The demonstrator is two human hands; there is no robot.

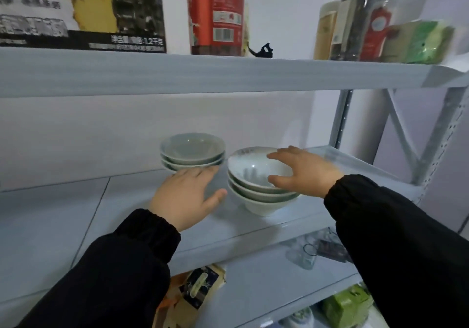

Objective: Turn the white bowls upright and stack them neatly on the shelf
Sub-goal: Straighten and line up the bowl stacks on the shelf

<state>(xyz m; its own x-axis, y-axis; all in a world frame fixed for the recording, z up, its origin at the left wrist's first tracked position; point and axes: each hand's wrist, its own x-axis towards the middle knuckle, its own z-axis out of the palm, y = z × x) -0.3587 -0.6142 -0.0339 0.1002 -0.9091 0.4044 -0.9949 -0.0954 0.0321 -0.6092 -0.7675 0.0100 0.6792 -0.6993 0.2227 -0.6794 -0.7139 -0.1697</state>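
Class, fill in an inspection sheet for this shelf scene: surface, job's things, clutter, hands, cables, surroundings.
Surface: grey middle shelf bears the bowls.
Job's things: white bowls in a left stack and a right stack, all upright.
Clutter: red-labelled jar and green packet on the upper shelf; green box below.
Hands: left hand open beside left stack; right hand open over right stack.
Cables: nothing seen.
Surroundings: white wall, metal upright.

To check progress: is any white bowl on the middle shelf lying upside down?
No: every bowl in the left stack and the right stack on the shelf has its open side up.
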